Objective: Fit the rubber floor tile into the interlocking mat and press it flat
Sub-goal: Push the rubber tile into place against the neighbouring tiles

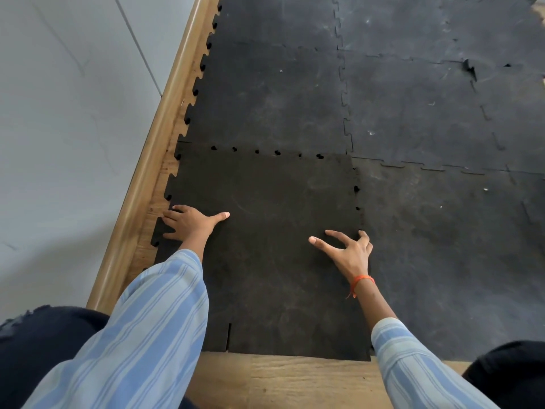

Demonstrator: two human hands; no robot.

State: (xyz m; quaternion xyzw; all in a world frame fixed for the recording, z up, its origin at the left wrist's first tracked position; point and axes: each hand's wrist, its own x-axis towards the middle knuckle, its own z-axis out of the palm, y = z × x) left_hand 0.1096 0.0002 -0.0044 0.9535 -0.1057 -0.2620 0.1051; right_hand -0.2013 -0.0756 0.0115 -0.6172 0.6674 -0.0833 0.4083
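Observation:
A dark rubber floor tile (265, 231) with toothed edges lies in the near-left corner of the black interlocking mat (413, 98). Small gaps show along its far seam and its right seam. My left hand (188, 222) rests flat on the tile's left edge, fingers spread over the teeth. At the tile's right edge my right hand (348, 252) has its fingers apart, fingertips touching the seam with the neighbouring tile (442, 246). Neither hand holds anything.
A wooden skirting strip (141, 187) runs along the left of the mat beside a grey wall (59, 128). Bare wooden floor (295, 382) shows in front of the tile. A torn patch (470, 67) marks the mat at the far right. My knees frame both lower corners.

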